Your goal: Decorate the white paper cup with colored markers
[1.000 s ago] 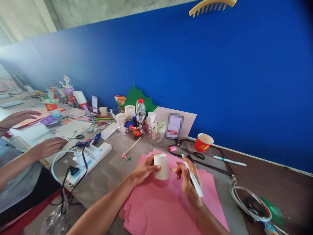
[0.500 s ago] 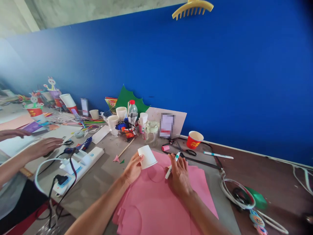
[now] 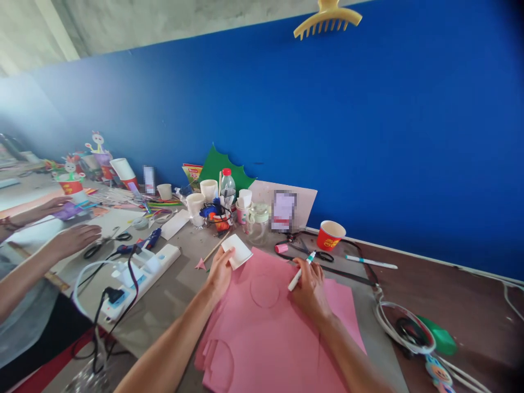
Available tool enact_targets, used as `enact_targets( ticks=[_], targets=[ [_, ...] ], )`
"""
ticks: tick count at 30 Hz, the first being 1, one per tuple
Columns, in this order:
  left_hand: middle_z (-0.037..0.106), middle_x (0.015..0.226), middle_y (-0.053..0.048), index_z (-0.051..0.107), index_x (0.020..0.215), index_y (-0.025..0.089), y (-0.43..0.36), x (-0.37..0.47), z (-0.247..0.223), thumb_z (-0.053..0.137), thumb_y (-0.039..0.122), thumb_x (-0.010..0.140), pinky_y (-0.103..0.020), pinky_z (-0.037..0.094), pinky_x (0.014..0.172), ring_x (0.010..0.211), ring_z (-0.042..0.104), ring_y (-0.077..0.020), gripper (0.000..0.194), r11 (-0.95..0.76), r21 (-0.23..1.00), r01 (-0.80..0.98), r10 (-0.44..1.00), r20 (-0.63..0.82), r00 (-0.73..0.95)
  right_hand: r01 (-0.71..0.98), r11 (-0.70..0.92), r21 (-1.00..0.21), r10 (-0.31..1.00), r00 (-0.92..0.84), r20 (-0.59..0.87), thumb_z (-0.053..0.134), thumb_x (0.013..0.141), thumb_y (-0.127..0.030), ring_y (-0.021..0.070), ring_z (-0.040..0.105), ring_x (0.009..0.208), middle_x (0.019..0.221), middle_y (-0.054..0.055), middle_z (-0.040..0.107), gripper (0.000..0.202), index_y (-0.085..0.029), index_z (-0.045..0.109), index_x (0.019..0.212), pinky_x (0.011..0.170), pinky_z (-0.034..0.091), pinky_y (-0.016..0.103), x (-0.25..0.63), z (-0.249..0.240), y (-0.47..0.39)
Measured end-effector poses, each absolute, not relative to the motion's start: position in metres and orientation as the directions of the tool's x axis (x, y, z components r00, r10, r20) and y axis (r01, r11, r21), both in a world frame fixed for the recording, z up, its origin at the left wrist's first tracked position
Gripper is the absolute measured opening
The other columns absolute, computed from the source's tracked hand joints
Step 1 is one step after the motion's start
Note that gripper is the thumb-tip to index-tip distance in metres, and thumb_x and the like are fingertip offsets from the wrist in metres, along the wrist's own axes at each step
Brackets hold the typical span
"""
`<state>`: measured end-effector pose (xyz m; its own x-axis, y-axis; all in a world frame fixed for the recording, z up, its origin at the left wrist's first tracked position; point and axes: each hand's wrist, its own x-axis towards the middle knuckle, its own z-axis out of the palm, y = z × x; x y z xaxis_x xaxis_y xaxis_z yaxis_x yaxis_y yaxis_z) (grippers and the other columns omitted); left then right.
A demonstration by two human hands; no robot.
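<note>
My left hand [image 3: 221, 270] grips a white paper cup [image 3: 237, 251], tilted on its side above the upper left of a stack of pink paper sheets [image 3: 270, 344]. A circle outline [image 3: 265, 290] shows on the top sheet, to the right of that hand. In my right hand [image 3: 311, 286] is a white marker [image 3: 301, 273] with a teal band, slanted over the upper right of the sheets. A pink cap [image 3: 281, 248] lies just beyond the paper, close to black-handled scissors [image 3: 325, 256].
A red paper cup [image 3: 331, 236] and another marker [image 3: 371, 262] are at the right. A glass mug [image 3: 257, 225], a bottle [image 3: 227, 185] and more cups stand behind. At the left are a power strip [image 3: 164, 267], a glue gun [image 3: 150, 240] and another person's hands [image 3: 77, 240].
My left hand has lifted the paper cup back and left, uncovering the whole circle. My right hand has shifted slightly right with the marker. The view has turned a little left.
</note>
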<state>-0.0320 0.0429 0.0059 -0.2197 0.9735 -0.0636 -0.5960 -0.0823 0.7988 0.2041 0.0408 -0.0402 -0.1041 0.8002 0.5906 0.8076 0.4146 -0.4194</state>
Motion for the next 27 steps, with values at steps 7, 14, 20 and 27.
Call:
enact_targets(
  ticks=[7, 14, 20, 27],
  targets=[
    [0.075, 0.101, -0.007, 0.064, 0.106, 0.015, 0.047, -0.038, 0.007, 0.080, 0.025, 0.068, -0.033, 0.054, 0.084, 0.094, 0.071, -0.0248, 0.042, -0.067, 0.750, -0.658, 0.976, -0.087, -0.199, 0.834, 0.425, -0.351, 0.843, -0.225, 0.488, 0.057, 0.078, -0.017, 0.0329, 0.052, 0.115, 0.104, 0.012, 0.068, 0.040, -0.018, 0.054, 0.118, 0.106, 0.030, 0.056, 0.201, -0.041, 0.038],
    [0.075, 0.085, -0.004, 0.064, 0.108, 0.015, 0.049, -0.041, 0.013, 0.075, 0.020, 0.074, -0.032, 0.056, 0.081, 0.082, 0.072, -0.0215, 0.037, -0.077, 0.696, -0.714, 0.957, -0.150, -0.249, 0.790, 0.482, -0.380, 0.824, -0.260, 0.504, 0.048, 0.070, -0.003, 0.0283, 0.057, 0.104, 0.104, 0.012, 0.068, 0.051, -0.015, 0.054, 0.119, 0.108, 0.028, 0.057, 0.199, -0.039, 0.038],
    [0.075, 0.085, -0.004, 0.063, 0.112, 0.016, 0.051, -0.044, 0.018, 0.075, 0.025, 0.076, -0.029, 0.056, 0.078, 0.082, 0.071, -0.0205, 0.039, -0.125, 0.695, -0.708, 0.937, -0.151, -0.314, 0.742, 0.572, -0.350, 0.803, -0.421, 0.422, 0.055, 0.074, -0.012, 0.0334, 0.049, 0.123, 0.120, 0.016, 0.065, 0.052, -0.015, 0.052, 0.127, 0.112, 0.022, 0.060, 0.197, -0.030, 0.030],
    [0.074, 0.084, -0.004, 0.063, 0.111, 0.016, 0.052, -0.043, 0.017, 0.076, 0.026, 0.075, -0.029, 0.055, 0.076, 0.078, 0.071, -0.0198, 0.039, -0.130, 0.701, -0.702, 0.936, -0.147, -0.320, 0.677, 0.635, -0.373, 0.762, -0.468, 0.448, 0.055, 0.071, -0.007, 0.0307, 0.056, 0.111, 0.111, 0.014, 0.066, 0.055, -0.016, 0.054, 0.125, 0.107, 0.033, 0.056, 0.192, -0.023, 0.024]
  ],
)
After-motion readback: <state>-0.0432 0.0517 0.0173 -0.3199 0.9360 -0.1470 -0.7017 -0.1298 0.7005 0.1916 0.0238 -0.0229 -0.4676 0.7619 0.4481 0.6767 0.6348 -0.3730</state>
